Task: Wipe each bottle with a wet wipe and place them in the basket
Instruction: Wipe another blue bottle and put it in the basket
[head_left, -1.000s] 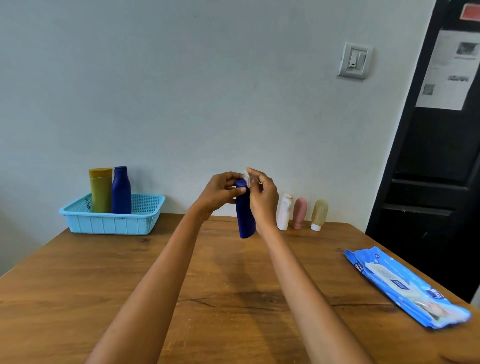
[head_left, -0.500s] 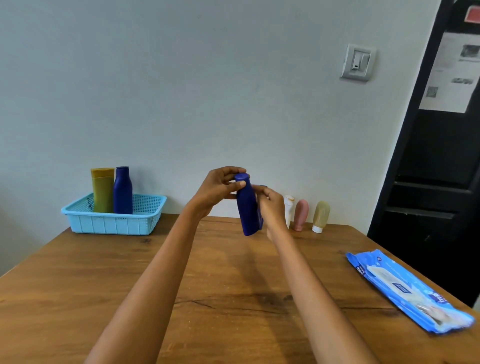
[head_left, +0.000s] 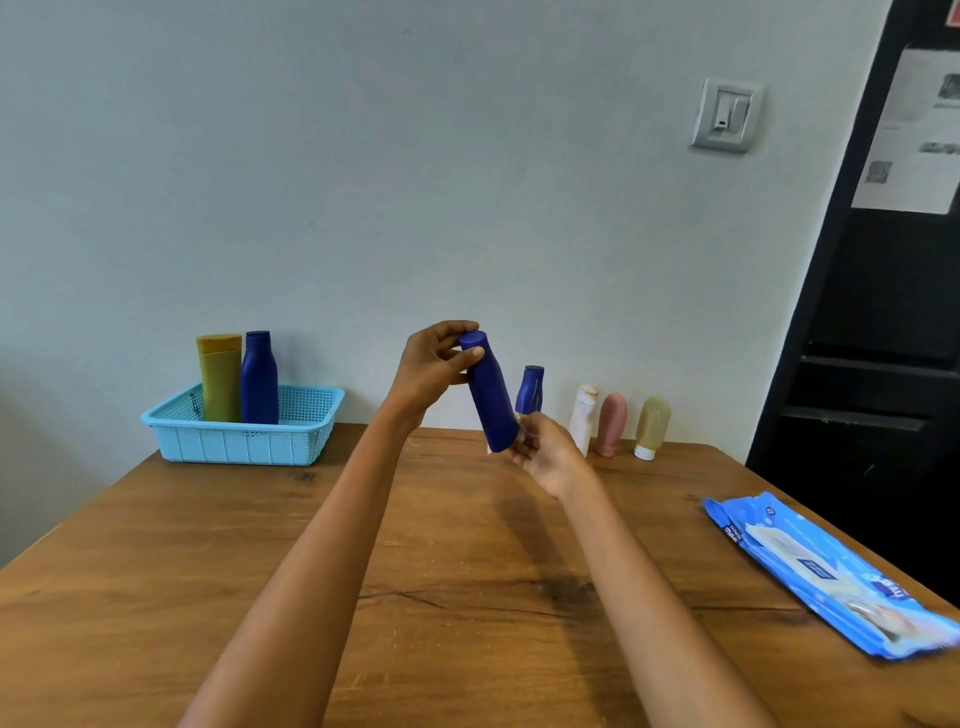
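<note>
Altogether seven bottles: two basketed (head_left: 258, 378), one held (head_left: 488, 395).

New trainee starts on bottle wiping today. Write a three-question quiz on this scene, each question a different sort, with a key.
1. True or false: the blue bottle in the hands is held upright.
2. How many bottles stand in the basket?
A. one
B. two
C. four
3. Fill in: the wipes pack lies on the table to the person's ____.

Key:
1. False. It tilts, the left hand at its cap, the right hand at its base.
2. B: the yellow bottle and the dark blue bottle.
3. right
</note>
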